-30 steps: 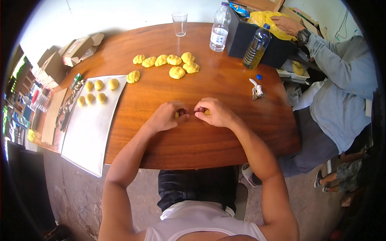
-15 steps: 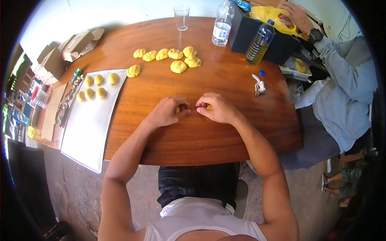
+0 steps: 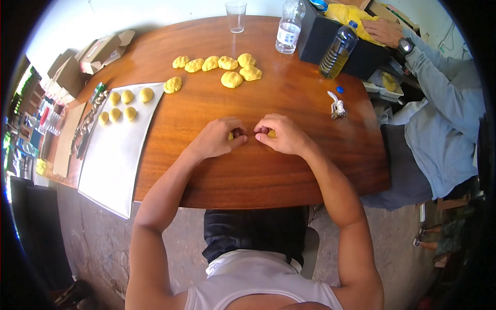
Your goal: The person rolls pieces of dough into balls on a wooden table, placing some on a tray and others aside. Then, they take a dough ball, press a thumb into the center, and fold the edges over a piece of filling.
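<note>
Tabletop (image 3: pixel 310 106): shifted a little upward in the frame since half a second ago, along with everything resting on it.
Metal tray (image 3: pixel 106 165): running down the left of the frame, bare toward the lower end.
Yellow balls (image 3: pixel 146 95): six in two rows of three, smooth and round, at the tray's upper end.
Lone lump (image 3: pixel 172 84): just beside the tray's upper right corner, rougher than the balls.
Lump group (image 3: pixel 231 79): seven, upper middle of the frame, arranged as half a second ago.
Left hand (image 3: pixel 219 137): left of centre, curled low over the tabletop, thumb turned inward; slightly higher in the frame than before.
Left dough piece (image 3: pixel 231 137): mostly hidden under that curl, nearest the left hand; long axis impossible to tell.
Gap: narrow, with wood showing, much the same as before.
Right dough piece (image 3: pixel 272 133): barely showing inside the right hand's (image 3: pixel 282 134) curl, nearest to it; long axis likewise hidden.
Right hand: mirroring the left, apart from it; impossible to tell if gripping or merely covering, on either side.
Oil bottle (image 3: pixel 338 51): upper right.
Co-worker's hand (image 3: pixel 381 32): on the yellow bag (image 3: pixel 345 12), lower than half a second ago.
</note>
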Tool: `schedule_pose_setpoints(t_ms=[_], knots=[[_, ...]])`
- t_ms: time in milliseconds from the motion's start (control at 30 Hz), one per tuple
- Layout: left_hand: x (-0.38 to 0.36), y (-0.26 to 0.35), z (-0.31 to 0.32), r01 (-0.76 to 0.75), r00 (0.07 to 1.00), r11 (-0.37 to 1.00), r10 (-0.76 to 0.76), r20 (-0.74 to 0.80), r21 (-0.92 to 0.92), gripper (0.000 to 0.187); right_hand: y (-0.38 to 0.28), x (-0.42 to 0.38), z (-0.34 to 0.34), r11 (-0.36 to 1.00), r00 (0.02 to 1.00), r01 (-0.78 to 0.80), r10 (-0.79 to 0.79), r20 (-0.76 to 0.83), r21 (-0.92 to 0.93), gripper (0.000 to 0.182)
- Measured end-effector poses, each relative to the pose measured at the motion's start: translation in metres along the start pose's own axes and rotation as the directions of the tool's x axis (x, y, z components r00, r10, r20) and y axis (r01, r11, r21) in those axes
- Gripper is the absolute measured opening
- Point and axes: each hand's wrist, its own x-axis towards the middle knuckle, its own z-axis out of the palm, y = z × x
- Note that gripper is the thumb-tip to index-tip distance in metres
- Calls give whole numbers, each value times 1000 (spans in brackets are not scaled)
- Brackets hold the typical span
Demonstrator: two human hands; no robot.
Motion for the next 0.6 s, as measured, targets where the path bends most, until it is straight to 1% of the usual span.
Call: schedule_pose_setpoints(t_ms=[267, 467, 600], knots=[[-1, -5, 4, 17, 1000, 1000, -17, 2, -14, 17, -2, -1, -2, 1000, 1000, 9, -9, 7, -8, 15], [-2, -5, 3, -15, 1000, 1000, 15, 6, -27, 17, -2, -3, -2, 999, 999, 22, -21, 24, -50, 15], [-1, 0, 0, -6, 1000, 1000, 6, 15, 15, 17, -2, -3, -2, 998, 999, 17, -15, 28, -53, 15]])
